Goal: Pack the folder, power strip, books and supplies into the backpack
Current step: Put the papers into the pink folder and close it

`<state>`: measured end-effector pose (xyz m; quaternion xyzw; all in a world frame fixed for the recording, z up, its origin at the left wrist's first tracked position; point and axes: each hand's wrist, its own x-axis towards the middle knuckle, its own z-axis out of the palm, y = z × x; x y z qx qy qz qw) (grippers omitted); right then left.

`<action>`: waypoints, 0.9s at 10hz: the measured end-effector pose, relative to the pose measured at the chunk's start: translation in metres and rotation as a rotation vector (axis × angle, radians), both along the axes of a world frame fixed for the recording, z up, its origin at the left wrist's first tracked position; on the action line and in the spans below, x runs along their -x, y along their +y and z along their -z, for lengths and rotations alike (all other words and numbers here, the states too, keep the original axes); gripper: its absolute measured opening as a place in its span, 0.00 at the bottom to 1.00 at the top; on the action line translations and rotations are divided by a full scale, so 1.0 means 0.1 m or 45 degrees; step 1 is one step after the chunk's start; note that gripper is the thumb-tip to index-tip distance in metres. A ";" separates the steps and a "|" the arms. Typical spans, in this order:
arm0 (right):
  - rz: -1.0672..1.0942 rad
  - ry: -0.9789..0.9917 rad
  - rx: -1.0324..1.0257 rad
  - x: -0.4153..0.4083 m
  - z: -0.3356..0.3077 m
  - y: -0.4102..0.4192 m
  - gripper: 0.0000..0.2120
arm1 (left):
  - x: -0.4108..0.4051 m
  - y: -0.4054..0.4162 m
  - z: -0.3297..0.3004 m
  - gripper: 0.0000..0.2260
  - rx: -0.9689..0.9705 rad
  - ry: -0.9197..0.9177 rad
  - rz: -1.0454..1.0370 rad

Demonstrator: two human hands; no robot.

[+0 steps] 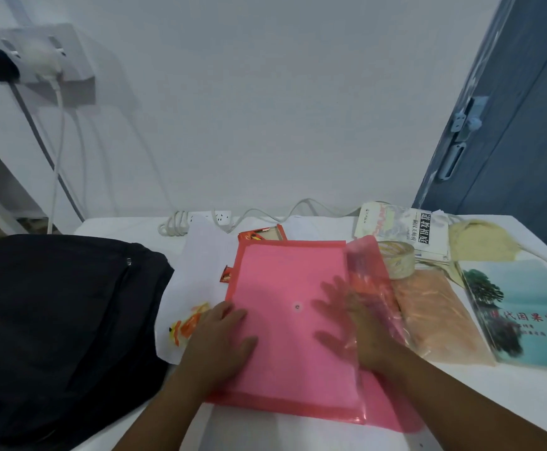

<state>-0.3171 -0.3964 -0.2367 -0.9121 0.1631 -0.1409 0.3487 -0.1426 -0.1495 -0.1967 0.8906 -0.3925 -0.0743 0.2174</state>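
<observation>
Both hands lie on the pink folder (293, 320) in the middle of the white bench (461, 395). The left hand (220, 341) is flat with fingers spread, pressing on the folder's left edge. The right hand (353, 323) is also spread, palm down, tucked under the folder's translucent flap (368, 288), which stands lifted along the right side and looks blurred.

This folder is thin, glossy, flexible plastic with a small snap in its centre; its long axis runs near to far. Left of it, just beside the left hand, sits the black backpack (60, 320), soft fabric, slumped, so the left hand is nearer the bag. I judge the flap needs closing before the folder slides left.

Along the far edge lies the white power strip (210, 219); books (522, 307) and a tape roll (397, 260) rest to the right.
</observation>
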 end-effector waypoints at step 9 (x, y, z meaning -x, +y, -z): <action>0.573 -0.338 -0.407 -0.11 -0.55 -0.11 0.16 | -0.47 0.16 -0.48 0.22 0.342 -0.229 -0.692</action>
